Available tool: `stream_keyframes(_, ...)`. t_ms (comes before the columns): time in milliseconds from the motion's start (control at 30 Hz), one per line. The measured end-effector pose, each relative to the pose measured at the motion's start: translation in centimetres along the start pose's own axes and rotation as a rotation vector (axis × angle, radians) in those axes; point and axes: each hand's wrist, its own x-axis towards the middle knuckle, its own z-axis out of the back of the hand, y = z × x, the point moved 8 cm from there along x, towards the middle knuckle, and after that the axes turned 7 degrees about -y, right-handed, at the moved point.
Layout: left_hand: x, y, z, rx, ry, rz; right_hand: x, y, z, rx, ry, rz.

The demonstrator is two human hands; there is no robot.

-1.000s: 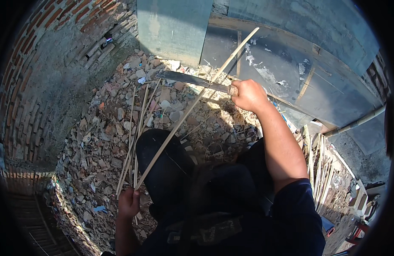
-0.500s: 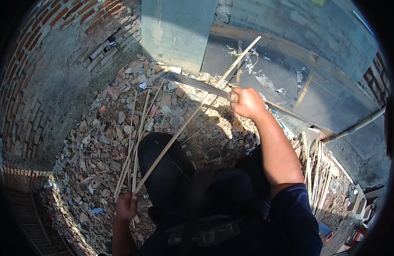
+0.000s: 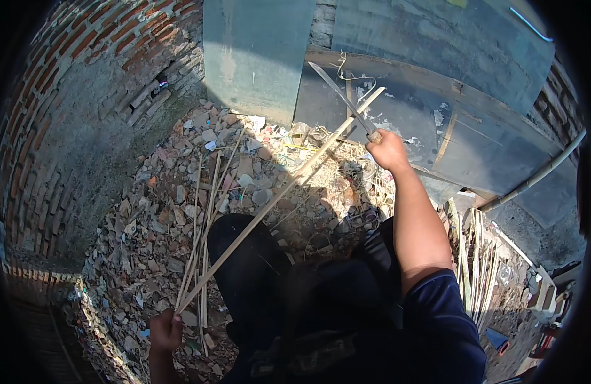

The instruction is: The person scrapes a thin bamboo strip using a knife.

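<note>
My left hand (image 3: 165,331) is closed round the near end of a long pale bamboo strip (image 3: 265,210), which slants up and to the right across my left knee. My right hand (image 3: 388,151) grips the handle of a machete (image 3: 339,93), its blade pointing up and to the left. The blade crosses the strip close to its far end; whether the two touch I cannot tell. A thin curled fibre (image 3: 354,77) shows beyond the blade. Several other bamboo strips (image 3: 210,192) lie on the rubble left of my knee.
Broken brick and stone rubble (image 3: 142,224) covers the ground. A brick wall (image 3: 71,121) rises at the left, with a grey-green panel (image 3: 257,57) and dark boards (image 3: 404,109) ahead. More bamboo strips (image 3: 478,262) lie at the right, near a pole (image 3: 538,176).
The machete has swung from pointing left to pointing up and away, and moved along the strip toward its far end. My left hand has shifted down and left with the strip.
</note>
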Motion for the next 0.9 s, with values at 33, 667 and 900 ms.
stream_keyframes(33,0.0,0.4,-0.4,0.001,0.002,-0.005,-0.1,0.5,-0.2,0.010,-0.026,0.049)
stream_keyframes(667,-4.2,6.4,3.1,0.301,-0.171,-0.093,2.0,-10.8,3.2,0.830,-0.344,-0.500)
stream_keyframes(900,-3.7,2.7,-1.0,0.322,-0.215,-0.161,0.7,-9.4,4.3,1.282,-0.402,-0.548)
